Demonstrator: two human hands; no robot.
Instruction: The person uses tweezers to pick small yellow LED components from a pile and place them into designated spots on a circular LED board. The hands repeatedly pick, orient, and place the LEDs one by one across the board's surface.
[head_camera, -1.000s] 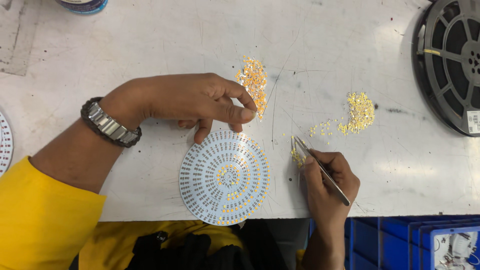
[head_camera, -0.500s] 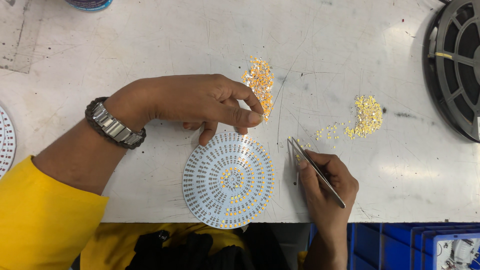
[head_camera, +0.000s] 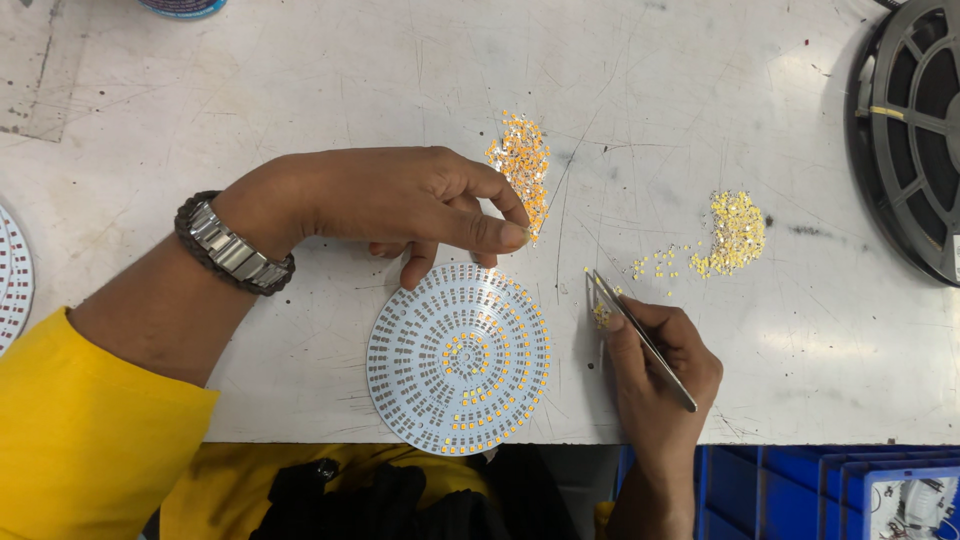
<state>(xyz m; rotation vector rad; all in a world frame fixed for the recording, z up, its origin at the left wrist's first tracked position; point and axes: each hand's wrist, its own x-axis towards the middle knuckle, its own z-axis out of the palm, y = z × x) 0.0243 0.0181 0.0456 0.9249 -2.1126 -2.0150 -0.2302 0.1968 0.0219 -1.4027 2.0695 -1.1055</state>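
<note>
A round white circuit board (head_camera: 458, 358) with rings of small yellow parts lies at the near edge of the white table (head_camera: 300, 100). My left hand (head_camera: 400, 205) rests just above the board, fingers curled, fingertips touching the board's top rim. My right hand (head_camera: 660, 365) grips metal tweezers (head_camera: 640, 335), whose tips point up-left beside a few loose yellow parts right of the board. An orange-yellow pile of tiny parts (head_camera: 522, 160) lies above the board. A paler yellow pile (head_camera: 735, 235) lies to the right.
A large black reel (head_camera: 915, 130) sits at the right edge. Part of another round board (head_camera: 12, 290) shows at the far left. Blue bins (head_camera: 830, 490) stand below the table edge at the right. A round blue object (head_camera: 180, 6) peeks in at the top.
The tweezers' tips have stayed near the loose parts right of the board, shifting only slightly. My left hand holds its place on the board's top rim.
</note>
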